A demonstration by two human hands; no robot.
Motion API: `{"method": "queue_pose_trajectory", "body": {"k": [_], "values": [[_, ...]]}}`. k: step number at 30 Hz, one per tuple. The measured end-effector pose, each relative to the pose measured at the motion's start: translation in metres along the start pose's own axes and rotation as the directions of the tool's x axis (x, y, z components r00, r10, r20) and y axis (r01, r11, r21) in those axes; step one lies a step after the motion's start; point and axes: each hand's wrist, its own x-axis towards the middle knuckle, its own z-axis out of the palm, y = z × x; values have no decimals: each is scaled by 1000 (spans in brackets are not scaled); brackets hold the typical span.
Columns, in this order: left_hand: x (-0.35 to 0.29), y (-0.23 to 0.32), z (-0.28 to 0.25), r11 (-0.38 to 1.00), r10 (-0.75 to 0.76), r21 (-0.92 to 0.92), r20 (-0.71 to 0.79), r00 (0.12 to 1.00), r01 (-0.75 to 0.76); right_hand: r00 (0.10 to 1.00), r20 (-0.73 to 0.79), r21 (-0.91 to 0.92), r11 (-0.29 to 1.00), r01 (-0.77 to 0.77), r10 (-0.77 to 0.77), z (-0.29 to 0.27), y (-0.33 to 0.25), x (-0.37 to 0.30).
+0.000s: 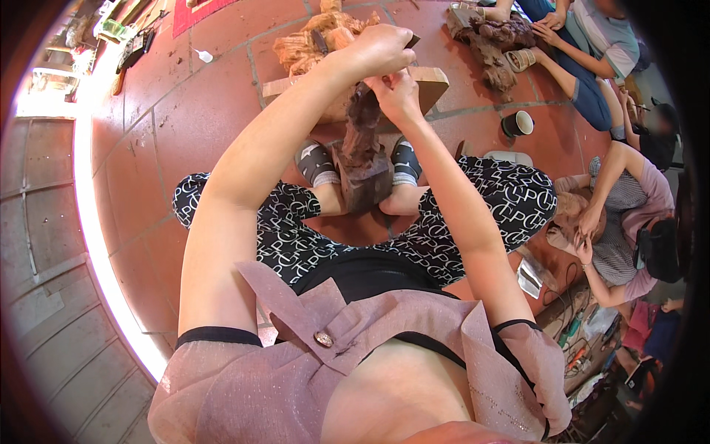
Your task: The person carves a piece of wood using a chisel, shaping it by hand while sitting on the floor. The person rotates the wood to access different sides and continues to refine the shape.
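Note:
A dark brown wood carving [363, 137] stands upright on its blocky base between my feet. My left hand [383, 50] is curled above its upper end, fingers closed. A small dark flat piece [414, 40] shows at those fingertips, and its kind is unclear. Just below, my right hand [397, 92] is closed beside the top of the carving. Whatever its fingers grip is hidden. Behind both hands lies a pale wooden board [433, 83], with a light orange-brown wood carving [299, 52] beyond it.
A dark cup [517, 123] stands on the red tiled floor at right. Another dark carving [488, 44] lies far right, near a seated person's hands and feet. Closer on the right, a second person handles a brown piece [575, 209]. A small white bottle [203, 55] is far left.

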Motion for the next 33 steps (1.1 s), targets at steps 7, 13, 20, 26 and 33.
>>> {"method": "queue_pose_trajectory", "body": {"k": [7, 13, 20, 26, 33], "values": [[19, -21, 20, 1000, -27, 7, 96, 995, 26, 993, 76, 156, 983, -98, 87, 9, 12, 3], [26, -18, 16, 949, -280, -70, 259, 924, 307, 966, 170, 246, 941, -234, 195, 3, 1, 8], [29, -23, 16, 942, -286, -92, 287, 914, 324, 977, 151, 257, 948, -186, 151, -2, -3, 6], [24, -12, 5, 933, -313, -68, 337, 888, 354, 968, 171, 359, 903, -237, 186, 7, 7, 3], [24, -24, 10, 945, -297, -41, 304, 905, 324, 976, 153, 257, 948, -190, 154, 1, -6, 9]]}}
